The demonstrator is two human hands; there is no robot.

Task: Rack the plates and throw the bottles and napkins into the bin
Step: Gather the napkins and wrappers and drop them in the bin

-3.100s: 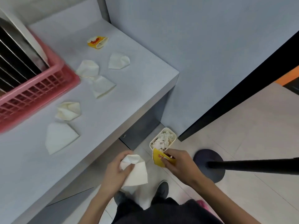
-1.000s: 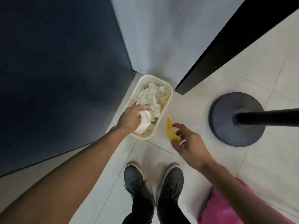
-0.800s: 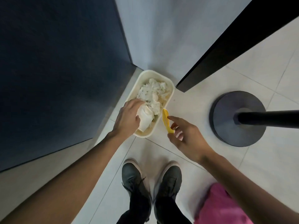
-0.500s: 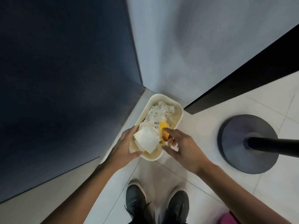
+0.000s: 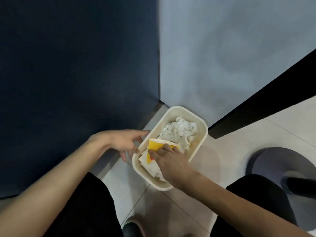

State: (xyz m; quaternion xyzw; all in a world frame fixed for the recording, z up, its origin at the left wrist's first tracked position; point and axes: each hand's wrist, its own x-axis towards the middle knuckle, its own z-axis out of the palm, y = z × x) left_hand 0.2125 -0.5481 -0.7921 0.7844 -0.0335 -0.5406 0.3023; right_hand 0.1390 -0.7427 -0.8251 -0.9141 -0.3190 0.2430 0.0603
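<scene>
We are pressing the yellow wrapper [image 5: 153, 147] onto the napkins [image 5: 179, 130] at the bin [image 5: 203, 134]'s near end; it is lying crosswise directly under our right hand [image 5: 171, 165], fingers straight and together. Our left hand [image 5: 125, 142], fingers loosely apart and empty, is sitting at the left rim.

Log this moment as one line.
left hand: open beside bin | right hand: pressing yellow wrapper onto napkins in bin
</scene>
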